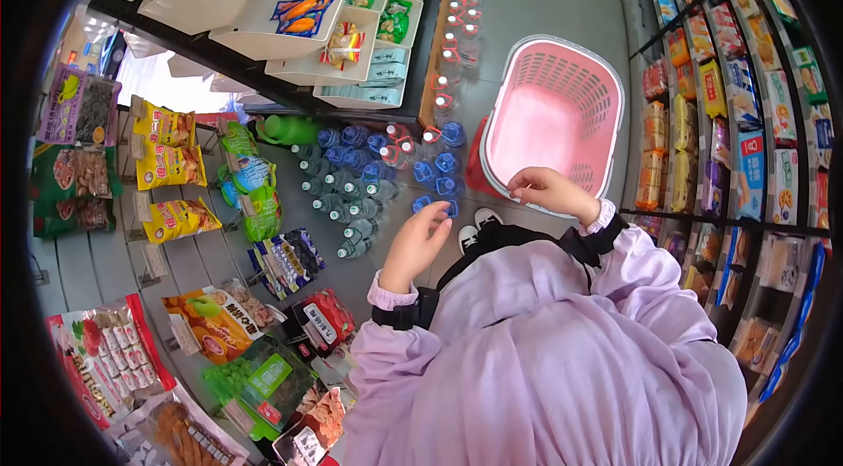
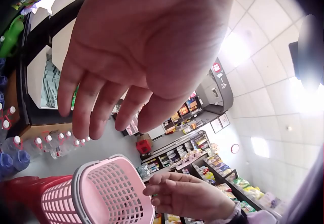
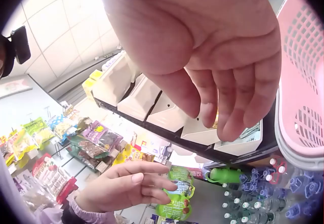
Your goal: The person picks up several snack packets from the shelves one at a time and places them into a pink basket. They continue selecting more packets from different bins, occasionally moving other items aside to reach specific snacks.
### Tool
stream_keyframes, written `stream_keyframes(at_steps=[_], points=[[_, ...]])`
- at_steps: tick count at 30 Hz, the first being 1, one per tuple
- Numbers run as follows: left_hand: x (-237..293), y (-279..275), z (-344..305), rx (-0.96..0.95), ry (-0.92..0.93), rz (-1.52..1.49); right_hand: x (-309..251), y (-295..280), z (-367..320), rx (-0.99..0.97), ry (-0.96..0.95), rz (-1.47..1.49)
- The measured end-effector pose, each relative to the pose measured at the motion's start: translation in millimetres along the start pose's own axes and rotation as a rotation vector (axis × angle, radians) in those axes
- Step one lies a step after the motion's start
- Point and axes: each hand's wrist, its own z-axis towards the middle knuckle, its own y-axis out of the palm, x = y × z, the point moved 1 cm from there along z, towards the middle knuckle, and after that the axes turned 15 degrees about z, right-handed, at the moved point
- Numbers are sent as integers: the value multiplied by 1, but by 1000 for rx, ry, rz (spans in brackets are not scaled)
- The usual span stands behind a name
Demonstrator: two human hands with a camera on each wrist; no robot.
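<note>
My left hand (image 1: 416, 244) hovers in front of my body with relaxed, slightly bent fingers, holding nothing. Its bare palm fills the upper part of the left wrist view. To its right, my right hand (image 1: 555, 193) is raised near the front rim of a pink shopping basket (image 1: 600, 71) and overlaps that rim in the head view. The right fingers hang loosely bent, and the right wrist view shows nothing in the palm. The basket, with grey-white rim and slotted walls, has a bare inside and sits on something red (image 1: 474, 169).
Bottled drinks (image 1: 360, 185) crowd the floor at left, with a row of red-capped bottles (image 1: 452, 44) beyond. White snack bins (image 1: 290, 9) stand upper left. Hanging snack bags (image 1: 176, 163) line the left wall. Packed shelves (image 1: 746, 115) run along the right.
</note>
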Motion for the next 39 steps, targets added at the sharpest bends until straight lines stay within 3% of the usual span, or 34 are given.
stream_keyframes(at_steps=[7,16,23,28,30,31,36,39], points=[[-10,13,9,-84,12,-9,-1,6,-43,136,23,-23],[3,28,34,-128,104,50,-23,-31,-70,244,24,16],[38,67,82,-184,31,54,-27,-104,-68,162,-21,29],[49,138,120,-20,-80,106,-18,-187,-56,36,-72,142],[42,174,130,63,-102,50,-20,-219,-53,-17,-44,53],[75,172,130,60,-152,98,-20,-235,-51,-45,-51,27],[139,198,142,20,-227,73,-29,-295,-43,-203,95,-29],[156,201,139,56,-236,73,-37,-308,-35,-227,42,-55]])
